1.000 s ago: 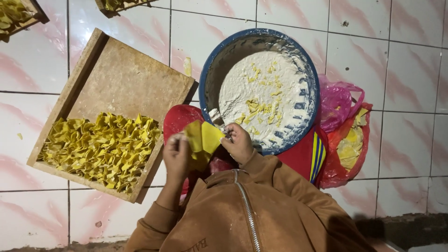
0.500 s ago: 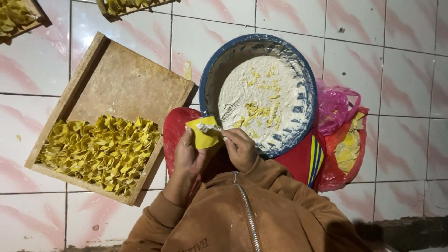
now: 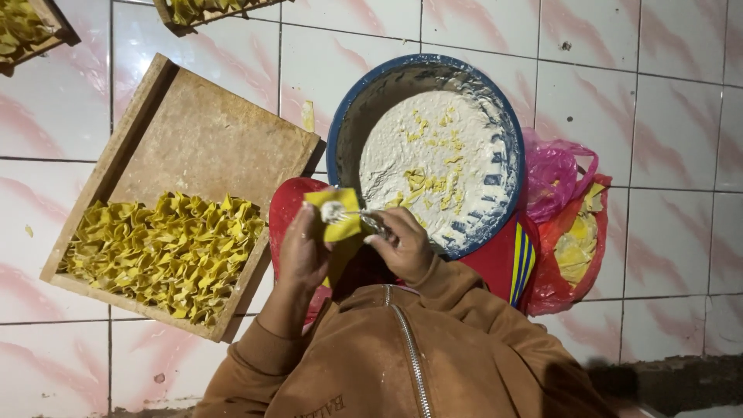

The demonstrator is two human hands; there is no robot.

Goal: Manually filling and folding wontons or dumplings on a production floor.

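Note:
My left hand [image 3: 303, 251] holds a square yellow dough wrapper [image 3: 338, 220] flat on its fingers. A small dab of white filling lies on the wrapper's upper part. Pressed to that dab is the tip of a metal spoon [image 3: 357, 214] gripped by my right hand [image 3: 400, 244]. Both hands are just below the near rim of a big blue bowl [image 3: 338, 131] of white filling flecked with yellow scraps. To the left, a wooden tray [image 3: 209, 131] carries several folded yellow dumplings [image 3: 166, 251] in its near half.
Red and pink plastic bags [image 3: 569, 232] with yellow wrappers lie right of the bowl. A red cloth with stripes [image 3: 507, 267] lies under the bowl's near side. Two more trays of dumplings [image 3: 23, 27] sit at the top edge. The floor is pink-and-white tile.
The spoon left the bowl's edge and came onto the wrapper, leaving a dab of filling. My left hand raised the wrapper slightly toward the bowl.

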